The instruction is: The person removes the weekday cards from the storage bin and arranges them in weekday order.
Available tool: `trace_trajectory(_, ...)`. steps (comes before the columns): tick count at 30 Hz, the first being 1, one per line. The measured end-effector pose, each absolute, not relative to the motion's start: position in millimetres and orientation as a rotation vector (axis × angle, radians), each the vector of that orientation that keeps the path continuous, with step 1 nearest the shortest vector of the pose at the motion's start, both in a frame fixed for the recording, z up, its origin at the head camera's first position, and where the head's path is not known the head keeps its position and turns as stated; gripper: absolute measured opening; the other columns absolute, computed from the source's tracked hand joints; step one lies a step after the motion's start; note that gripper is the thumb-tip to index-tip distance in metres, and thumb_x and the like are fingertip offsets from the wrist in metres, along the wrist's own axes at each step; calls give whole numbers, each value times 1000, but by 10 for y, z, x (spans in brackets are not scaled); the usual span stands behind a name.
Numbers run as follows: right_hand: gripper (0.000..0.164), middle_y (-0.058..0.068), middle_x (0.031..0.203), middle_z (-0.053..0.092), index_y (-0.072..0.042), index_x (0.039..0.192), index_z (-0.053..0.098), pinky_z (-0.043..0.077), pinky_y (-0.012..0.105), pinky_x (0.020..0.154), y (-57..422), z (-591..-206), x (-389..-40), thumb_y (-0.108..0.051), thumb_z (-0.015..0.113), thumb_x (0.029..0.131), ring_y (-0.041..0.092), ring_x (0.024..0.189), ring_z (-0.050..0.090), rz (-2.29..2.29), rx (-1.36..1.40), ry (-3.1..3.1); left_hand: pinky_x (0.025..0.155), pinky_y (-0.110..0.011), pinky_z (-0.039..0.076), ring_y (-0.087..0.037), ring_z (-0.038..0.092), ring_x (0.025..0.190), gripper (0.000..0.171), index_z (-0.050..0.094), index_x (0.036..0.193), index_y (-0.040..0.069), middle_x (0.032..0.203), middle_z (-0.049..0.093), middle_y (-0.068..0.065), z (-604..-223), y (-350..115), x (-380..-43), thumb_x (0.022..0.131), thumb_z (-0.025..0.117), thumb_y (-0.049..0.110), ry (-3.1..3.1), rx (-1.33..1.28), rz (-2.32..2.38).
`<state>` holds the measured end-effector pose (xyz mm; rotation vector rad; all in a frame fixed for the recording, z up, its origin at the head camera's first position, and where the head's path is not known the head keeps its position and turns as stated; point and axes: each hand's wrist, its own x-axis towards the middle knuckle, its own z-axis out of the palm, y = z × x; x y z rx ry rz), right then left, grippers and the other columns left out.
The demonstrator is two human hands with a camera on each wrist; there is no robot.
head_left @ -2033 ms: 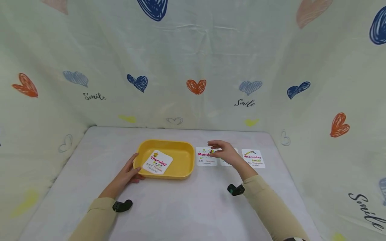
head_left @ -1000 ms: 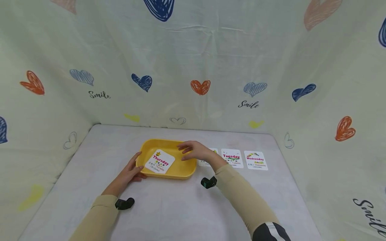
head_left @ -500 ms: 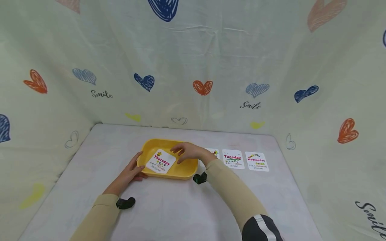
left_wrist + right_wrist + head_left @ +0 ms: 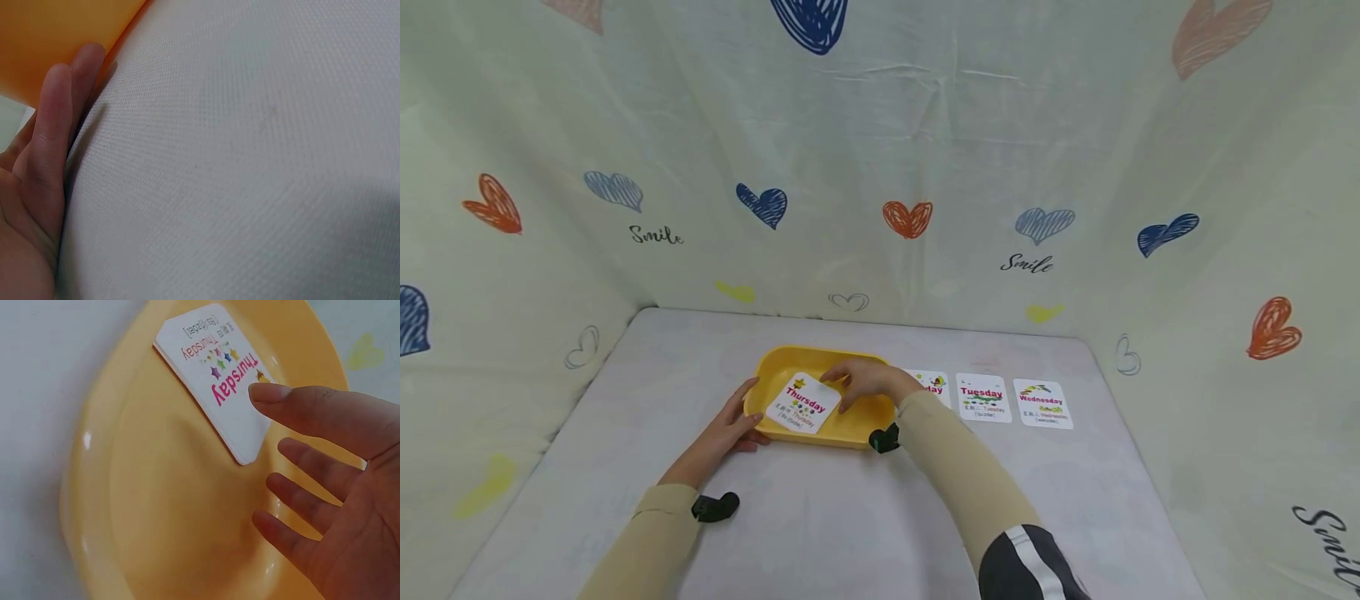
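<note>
The yellow tray (image 4: 853,423) stands left of the middle of the table, and my left hand (image 4: 724,432) holds its left end by the rim. In the left wrist view, fingers (image 4: 53,125) lie along the tray's outer wall. A small stack of white cards with a Thursday card (image 4: 803,403) on top lies tilted in the tray. My right hand (image 4: 874,382) hovers over the tray, its fingers apart, just right of that stack. The right wrist view shows the index fingertip (image 4: 269,394) overlapping the card's edge, with nothing gripped.
To the tray's right, a row of cards lies on the white table (image 4: 820,517): a partly hidden card (image 4: 936,385), a Tuesday card (image 4: 983,398) and a Wednesday card (image 4: 1043,404). A curtain (image 4: 850,125) printed with hearts surrounds the table.
My right hand has moved left from above the row of cards to over the tray, near the Thursday card. The Tuesday card came into full view. My left hand stays at the tray.
</note>
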<state>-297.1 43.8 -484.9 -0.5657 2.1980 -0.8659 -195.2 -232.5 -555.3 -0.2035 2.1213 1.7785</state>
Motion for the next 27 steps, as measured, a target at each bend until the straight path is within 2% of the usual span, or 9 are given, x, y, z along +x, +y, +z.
trace_trajectory(9,56,-4,143,48,-26,131,63,24,46,112,361,-4882,-2950,-12,80,79,22,129,39,-840,-501,2220,75,-32,53,-26,68,88,75,8,156,41,149,32,-20,-5578,-2325,-1951,99,56,31,2119,-208,1775)
trace_trajectory(18,53,-5,143,47,-29,131,63,26,46,111,318,-4912,-2938,-13,78,83,22,128,39,-835,-528,2213,75,-30,53,-27,68,89,73,10,156,39,148,33,-20,-5564,-2335,-1940,99,56,30,2126,-205,1780)
trace_trajectory(27,50,-9,135,53,-29,128,65,30,38,110,295,-4998,-2959,-14,79,81,14,122,44,-866,-557,2193,73,-30,54,-27,68,88,75,9,157,34,149,30,-22,-5575,-2340,-1945,99,56,29,2122,-176,1795)
